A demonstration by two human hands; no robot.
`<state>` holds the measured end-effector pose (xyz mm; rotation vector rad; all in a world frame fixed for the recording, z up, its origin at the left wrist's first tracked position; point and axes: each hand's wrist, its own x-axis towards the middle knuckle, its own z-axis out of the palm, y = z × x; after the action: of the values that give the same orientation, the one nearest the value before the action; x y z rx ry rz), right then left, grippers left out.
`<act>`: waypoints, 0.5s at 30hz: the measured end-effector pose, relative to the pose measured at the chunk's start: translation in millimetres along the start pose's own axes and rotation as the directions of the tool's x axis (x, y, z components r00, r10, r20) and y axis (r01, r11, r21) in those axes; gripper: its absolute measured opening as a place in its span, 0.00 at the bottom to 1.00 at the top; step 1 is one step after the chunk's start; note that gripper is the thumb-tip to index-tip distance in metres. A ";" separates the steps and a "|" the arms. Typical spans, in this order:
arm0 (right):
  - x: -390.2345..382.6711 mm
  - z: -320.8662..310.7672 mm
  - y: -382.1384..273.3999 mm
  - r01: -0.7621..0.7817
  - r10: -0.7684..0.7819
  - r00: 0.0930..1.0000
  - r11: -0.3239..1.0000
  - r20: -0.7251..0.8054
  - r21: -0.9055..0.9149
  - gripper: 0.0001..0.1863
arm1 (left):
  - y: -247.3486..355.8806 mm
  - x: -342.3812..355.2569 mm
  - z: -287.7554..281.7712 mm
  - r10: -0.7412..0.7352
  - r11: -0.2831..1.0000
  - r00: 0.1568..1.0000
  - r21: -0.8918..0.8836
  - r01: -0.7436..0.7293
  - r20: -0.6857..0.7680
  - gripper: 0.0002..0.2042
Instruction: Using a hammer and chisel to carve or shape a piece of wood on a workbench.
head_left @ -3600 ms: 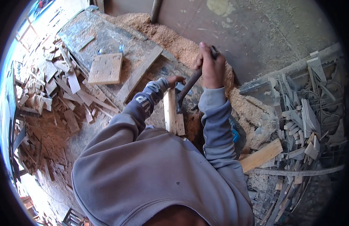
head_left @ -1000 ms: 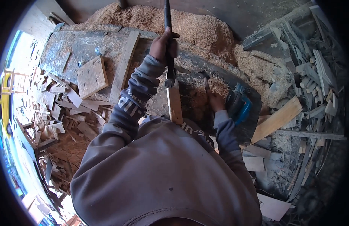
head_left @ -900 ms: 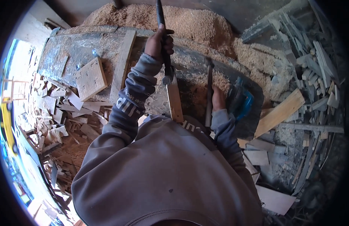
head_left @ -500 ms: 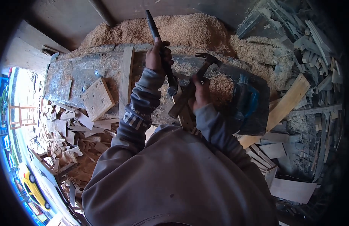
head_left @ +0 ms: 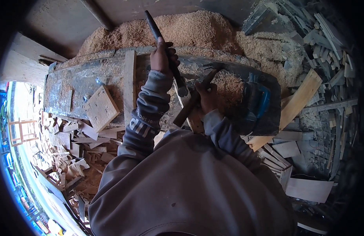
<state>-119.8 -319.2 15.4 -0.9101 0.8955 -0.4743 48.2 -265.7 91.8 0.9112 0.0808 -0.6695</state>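
My left hand (head_left: 161,59) is closed around a long dark tapered bar (head_left: 152,26). Its thin end points up and away, and its lower end shows a round, flat metal face. My right hand (head_left: 206,96) grips a claw hammer (head_left: 186,110) high on its handle, close to the head. The hammer's head lies at the far side, over the wood shavings, and the handle slants down toward my body. A pale narrow board (head_left: 195,122) shows in part below the hammer, under my hands. The two tools are close together near the bar's round end.
The dark workbench (head_left: 72,98) carries an upright plank (head_left: 129,78), a square board (head_left: 101,108) and a blue power tool (head_left: 262,100). A heap of wood shavings (head_left: 189,29) rises behind it. Offcuts (head_left: 68,137) lie at left, stacked wood (head_left: 327,43) at right.
The hammer has tilted, its head lower and its handle end shifted left. My left hand and the bar have moved slightly left. The whole view has shifted a little.
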 end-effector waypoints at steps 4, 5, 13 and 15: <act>17.3 4.9 13.8 0.165 -0.170 0.985 0.978 -0.031 -0.124 0.25 | -2.4 6.6 -1.1 -0.022 1.000 0.999 -0.011 0.022 -0.027 0.21; 17.4 4.9 14.8 0.162 -0.168 0.985 0.978 -0.037 -0.131 0.25 | -2.5 8.5 -1.7 -0.035 0.999 0.999 -0.013 0.035 -0.015 0.21; 12.3 17.8 12.3 0.162 -0.150 0.959 0.986 -0.241 0.030 0.24 | -5.4 -1.4 8.9 0.007 1.000 0.997 -0.010 -0.008 -0.076 0.19; 7.4 18.1 11.5 0.117 -0.097 0.965 0.991 -0.244 0.067 0.24 | -7.3 -12.0 10.2 0.142 0.989 0.987 -0.021 -0.144 -0.075 0.18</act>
<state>-100.7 -309.4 7.9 -0.8406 1.0428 -0.7210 32.4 -270.5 97.1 0.9075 0.0889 -0.5007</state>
